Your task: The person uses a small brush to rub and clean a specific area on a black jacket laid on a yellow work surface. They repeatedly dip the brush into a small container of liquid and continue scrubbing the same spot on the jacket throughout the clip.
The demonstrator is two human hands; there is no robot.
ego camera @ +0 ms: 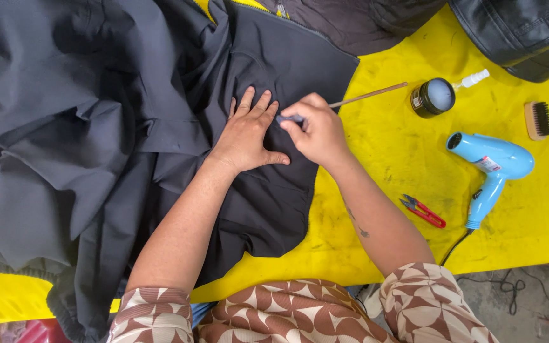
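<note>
A dark garment (pixel 96 127) lay crumpled and spread over the yellow desk (pixel 528 209). A thin wooden brush (pixel 370 95) slanted across the garment's right edge, its tip on the cloth.

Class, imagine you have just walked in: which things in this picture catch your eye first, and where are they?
At centre, the left hand presses flat on a dark jacket while the right hand holds a thin brush to the fabric. The bright yellow table stands out, with a light blue hair dryer at its right.

You've got a yellow desk (pixel 389 165) here: dark jacket (pixel 84 127) heaped across its left, a round dark jar (pixel 433 97), small brush (pixel 538 120), blue hair dryer (pixel 492 166) and red snips (pixel 424 211) lying right, black leather bag (pixel 522 32) top corner.
</note>
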